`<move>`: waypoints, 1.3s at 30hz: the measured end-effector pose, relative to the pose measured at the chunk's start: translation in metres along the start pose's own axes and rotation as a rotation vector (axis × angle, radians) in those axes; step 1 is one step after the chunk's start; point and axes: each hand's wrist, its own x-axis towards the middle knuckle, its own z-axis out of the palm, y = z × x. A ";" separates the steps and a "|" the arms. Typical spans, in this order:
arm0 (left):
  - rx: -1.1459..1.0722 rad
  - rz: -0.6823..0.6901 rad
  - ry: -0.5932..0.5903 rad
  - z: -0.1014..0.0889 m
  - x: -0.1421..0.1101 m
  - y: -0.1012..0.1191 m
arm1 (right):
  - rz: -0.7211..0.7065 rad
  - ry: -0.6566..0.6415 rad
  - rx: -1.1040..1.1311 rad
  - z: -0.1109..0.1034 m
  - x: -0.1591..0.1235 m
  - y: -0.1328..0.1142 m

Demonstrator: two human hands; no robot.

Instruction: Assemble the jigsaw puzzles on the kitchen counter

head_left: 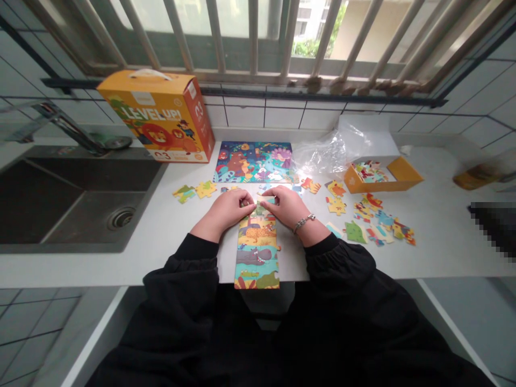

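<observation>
Flanking the far end of the puzzle strip (pixel 255 252) on the counter (pixel 173 226), the right hand (pixel 285 206) and left hand (pixel 231 209) seemingly steady it: the right grip is clamped on it; the left, I cannot tell. Loose pieces (pixel 355 232) lie rightward, probably for easy reach.

Yellow, orange and turquoise bands brighten an animal jigsaw puzzle (pixel 258 244), framed by black sleeves (pixel 193 269) and a white countertop (pixel 403 263).

A spotted orange big cat (pixel 259 233), purple-grey hippo (pixel 260 256) and green crocodile (pixel 249 273) colour it; a second puzzle (pixel 255 162) runs deep blue, teal and violet. Loose pieces (pixel 355 231) show green, yellow, red and light blue. The "LEVEL UP!" carton (pixel 161 121) is orange with white lettering, the open box (pixel 374 187) yellow-orange, the bracelet (pixel 303 221) silver, the sink (pixel 80 209) dark grey, the wall tiles (pixel 284 114) white, gridded with dark lines.
</observation>
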 end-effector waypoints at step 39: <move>-0.012 0.043 0.002 0.002 -0.005 0.008 | -0.151 -0.022 -0.147 -0.003 -0.007 0.006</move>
